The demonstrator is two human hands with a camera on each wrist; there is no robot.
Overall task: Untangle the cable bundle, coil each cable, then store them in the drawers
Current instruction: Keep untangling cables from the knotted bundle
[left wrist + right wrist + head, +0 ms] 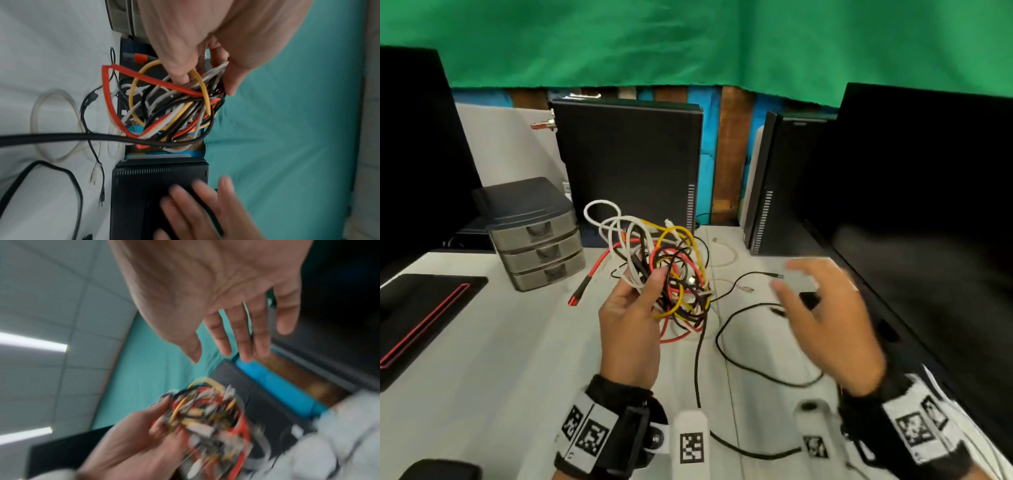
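A tangled cable bundle [671, 274] of white, red, yellow and black cables is lifted above the white desk [500, 342]. My left hand [631, 308] grips it from the left, thumb and fingers curled round the strands [195, 91]. My right hand [822, 308] hovers to the right of the bundle, blurred, fingers spread and holding nothing [236, 331]. The bundle [209, 418] shows blurred below that palm. A grey three-drawer unit [537, 240] stands at the back left, all drawers shut.
A black cable [726, 346] trails from the bundle over the desk toward me. A thin white cable [726, 253] lies behind the bundle. Two black computer cases [630, 161] [777, 181] stand at the back, a monitor [914, 205] on the right, a black pad [421, 315] left.
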